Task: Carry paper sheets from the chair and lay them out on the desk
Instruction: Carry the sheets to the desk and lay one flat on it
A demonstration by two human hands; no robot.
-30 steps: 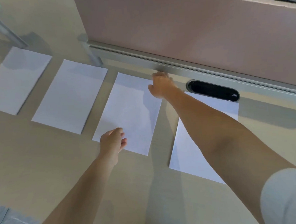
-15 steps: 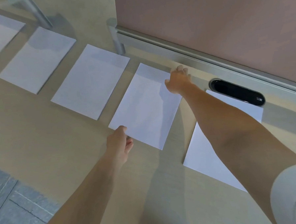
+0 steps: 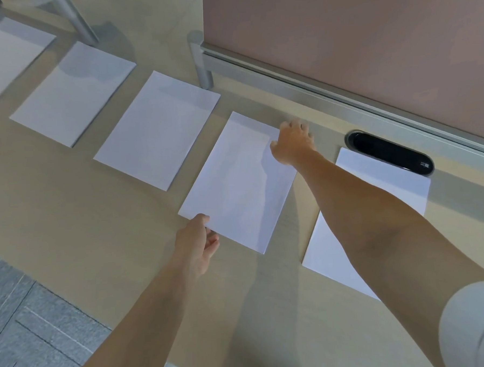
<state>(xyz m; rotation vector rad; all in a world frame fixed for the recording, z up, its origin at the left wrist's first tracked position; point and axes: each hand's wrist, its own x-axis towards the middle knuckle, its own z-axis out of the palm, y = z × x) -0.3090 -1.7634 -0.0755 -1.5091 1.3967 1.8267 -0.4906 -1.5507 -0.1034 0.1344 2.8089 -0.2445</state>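
held sheet (image 3: 237,187): a plain white paper rectangle, unmarked and smooth. It lies slantwise on the bench (image 3: 68,209), fourth in a row of five, stretched between my two hands.
left hand (image 3: 197,243): at the sheet's near left corner. My thumb sits on top of the corner and my fingers (image 3: 211,242) curl under the edge, pinching the paper.
right hand (image 3: 292,142): at the far right corner, diagonally opposite. My thumb rests on the paper's top face and the other fingers bend over the corner, gripping it.
lie of the sheet: its middle looks flat; I cannot tell whether the pinched corners are clear of the bench.
left sheets (image 3: 157,131): three white rectangles of like shape, lying side by side and apart, all slanted the same way. The farthest is cut off by the frame.
right sheet (image 3: 386,181): white, partly hidden under my right forearm, with its far edge just beside the slot.
bench surface: pale wood-grain laminate, matt.
slot (image 3: 388,153): a glossy black oval with a grey rim, set into the bench.
partition (image 3: 340,52): a flat, dusty-pink panel standing upright.
rail (image 3: 286,78): brushed grey metal along the partition's foot.
post (image 3: 201,62): a round grey metal post at the rail's left end.
floor (image 3: 33,340): speckled grey carpet tiles, at the lower left.
sleeve (image 3: 475,325): pale grey cloth on my right upper arm.
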